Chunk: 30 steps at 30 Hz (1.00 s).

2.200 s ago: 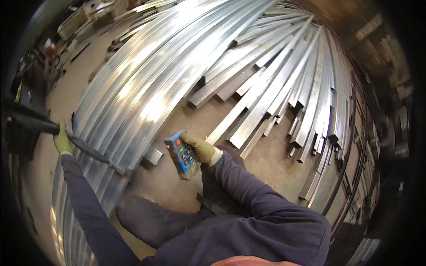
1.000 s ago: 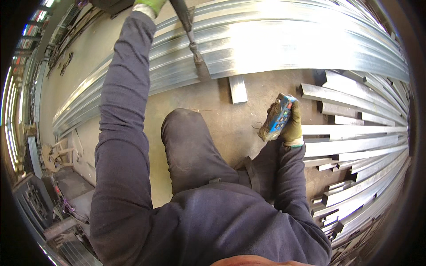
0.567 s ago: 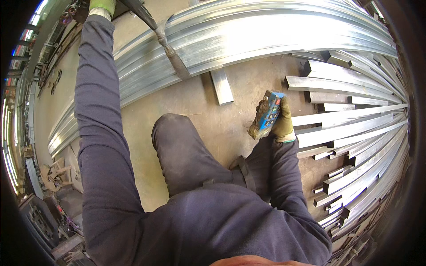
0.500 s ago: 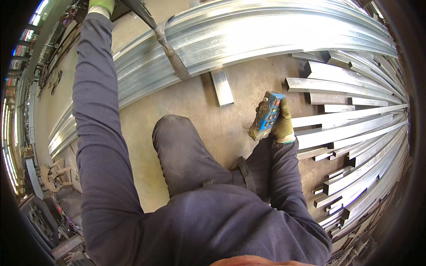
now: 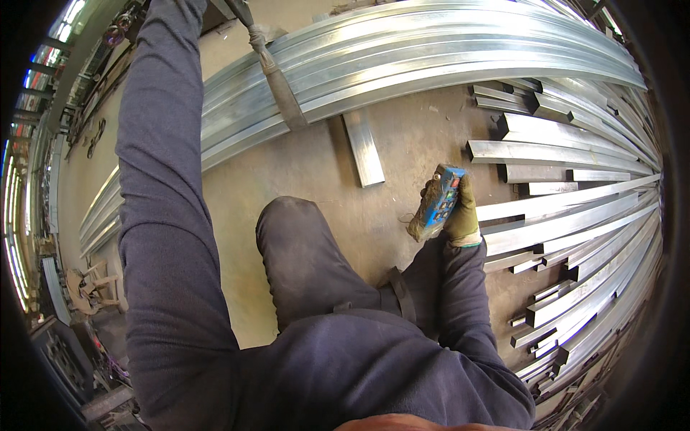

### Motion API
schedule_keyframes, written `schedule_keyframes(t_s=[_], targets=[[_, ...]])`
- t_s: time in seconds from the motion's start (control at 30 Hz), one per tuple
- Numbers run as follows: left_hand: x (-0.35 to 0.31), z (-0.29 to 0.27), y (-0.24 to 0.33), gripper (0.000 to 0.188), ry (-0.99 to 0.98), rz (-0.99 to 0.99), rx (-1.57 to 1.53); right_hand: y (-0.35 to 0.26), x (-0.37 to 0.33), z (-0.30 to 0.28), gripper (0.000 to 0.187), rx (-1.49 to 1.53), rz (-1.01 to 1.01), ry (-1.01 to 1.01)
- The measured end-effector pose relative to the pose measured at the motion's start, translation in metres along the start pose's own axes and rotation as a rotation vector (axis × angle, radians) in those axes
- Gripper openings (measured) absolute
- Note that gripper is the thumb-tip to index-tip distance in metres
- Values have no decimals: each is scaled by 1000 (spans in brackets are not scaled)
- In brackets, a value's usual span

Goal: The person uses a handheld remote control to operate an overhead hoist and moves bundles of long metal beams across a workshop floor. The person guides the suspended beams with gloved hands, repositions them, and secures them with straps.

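Note:
My right hand [image 5: 465,212], in a yellow-green work glove, is closed around a blue push-button remote control [image 5: 440,203]. The remote's side is covered in dirty wrapping, and its buttons face up. My left arm [image 5: 162,179] stretches up past the top edge, so its hand is out of the picture. Close to that arm, a worn lifting sling [image 5: 279,86] wraps over a bundle of long shiny metal profiles [image 5: 402,61]. A short metal profile [image 5: 365,152] lies crosswise, partly under the bundle.
Many metal tubes [image 5: 560,151] of uneven length lie stacked on my right, their ends pointing toward me. A brown chair [image 5: 93,289] stands at the left. My bent knee [image 5: 291,215] is over the concrete floor [image 5: 237,244].
My left arm has reached farther up, and its gloved hand has left the picture. The right hand with the remote control sits slightly lower in view. The sling's upper part has shifted a little.

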State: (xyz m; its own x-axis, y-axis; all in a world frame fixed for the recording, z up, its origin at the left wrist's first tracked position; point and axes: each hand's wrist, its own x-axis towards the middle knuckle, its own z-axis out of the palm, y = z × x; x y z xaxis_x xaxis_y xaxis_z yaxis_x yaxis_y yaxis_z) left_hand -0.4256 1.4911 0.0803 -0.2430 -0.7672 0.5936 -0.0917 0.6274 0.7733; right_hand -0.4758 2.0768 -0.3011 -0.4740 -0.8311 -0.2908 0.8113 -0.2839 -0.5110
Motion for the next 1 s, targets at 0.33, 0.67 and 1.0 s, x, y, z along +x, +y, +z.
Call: schedule_keyframes(t_s=[0.33, 0.67, 1.0], targets=[[-67, 34, -112, 41, -67, -60, 41, 3, 9, -4, 74, 27, 32, 12], [-40, 67, -135, 18, -12, -184, -86, 7, 16, -1, 77, -5, 36, 46], [11, 52, -105, 31, -239, -278, -383, 8, 6, -5, 78, 41, 20, 40]])
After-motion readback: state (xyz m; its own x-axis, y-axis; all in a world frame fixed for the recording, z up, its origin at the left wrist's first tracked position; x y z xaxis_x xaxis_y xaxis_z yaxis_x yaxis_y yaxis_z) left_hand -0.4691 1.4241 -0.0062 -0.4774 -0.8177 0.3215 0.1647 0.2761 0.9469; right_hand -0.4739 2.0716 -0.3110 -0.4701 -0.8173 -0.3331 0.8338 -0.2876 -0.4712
